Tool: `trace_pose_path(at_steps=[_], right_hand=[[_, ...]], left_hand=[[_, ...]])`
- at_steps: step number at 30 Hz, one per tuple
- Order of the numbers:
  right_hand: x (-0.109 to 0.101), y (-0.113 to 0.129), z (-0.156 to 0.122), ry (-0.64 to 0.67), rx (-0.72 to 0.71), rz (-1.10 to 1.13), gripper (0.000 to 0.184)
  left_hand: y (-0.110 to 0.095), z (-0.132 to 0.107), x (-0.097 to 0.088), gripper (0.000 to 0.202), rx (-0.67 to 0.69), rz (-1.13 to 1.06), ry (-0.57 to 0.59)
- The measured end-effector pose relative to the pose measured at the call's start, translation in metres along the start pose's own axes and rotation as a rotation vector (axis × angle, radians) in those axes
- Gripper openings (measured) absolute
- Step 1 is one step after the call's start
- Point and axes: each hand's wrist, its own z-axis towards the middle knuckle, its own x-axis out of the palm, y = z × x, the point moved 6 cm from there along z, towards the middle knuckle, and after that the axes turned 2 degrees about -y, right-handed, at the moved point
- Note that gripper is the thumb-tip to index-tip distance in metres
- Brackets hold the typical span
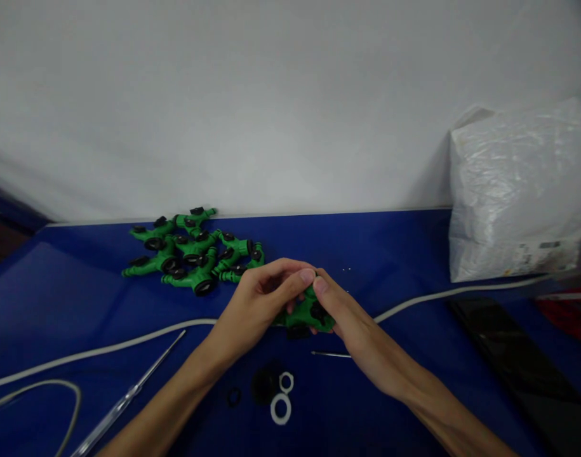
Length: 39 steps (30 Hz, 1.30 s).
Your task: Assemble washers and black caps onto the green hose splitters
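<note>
Above the middle of the blue table, a green Y-shaped hose splitter (300, 315) with black valve knobs is gripped between both hands. My left hand (254, 304) closes on it from the left, and my right hand (354, 320) from the right. The two thumbs nearly meet at its upper end; what lies under them is hidden. Nearer to me lie a white ring (273, 412), a smaller white nut-like ring (282, 388), a dark round part (263, 384) and a thin black ring (233, 397). A slim metal shaft (331, 354) pokes out beside my right wrist.
Several similar green splitters (190, 249) are heaped at the back left. A screwdriver with a clear handle (113, 412) rests at front left. A white cable (128, 343) crosses the table (390, 247). At right are a white plastic package (519, 197) and a dark flat object (514, 355).
</note>
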Motion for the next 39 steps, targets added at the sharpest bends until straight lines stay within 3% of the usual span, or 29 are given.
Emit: trace_pose_path(at_steps=[6, 20, 29, 39], right_hand=[[0.001, -0.003, 0.0, 0.024, -0.038, 0.072, 0.053], [0.0, 0.002, 0.002, -0.037, -0.111, -0.026, 0.045], [-0.003, 0.001, 0.0, -0.105, -0.085, -0.067, 0.048], [-0.004, -0.007, -0.006, -0.084, 0.006, -0.062, 0.06]], left_hand=[[0.007, -0.002, 0.002, 0.039, -0.092, -0.092, 0.046], [0.012, -0.003, 0.008, 0.032, -0.089, -0.277, 0.066], [0.016, -0.003, 0.01, 0.031, -0.123, -0.312, 0.066], [0.018, -0.006, 0.009, 0.028, -0.163, -0.352, 0.057]])
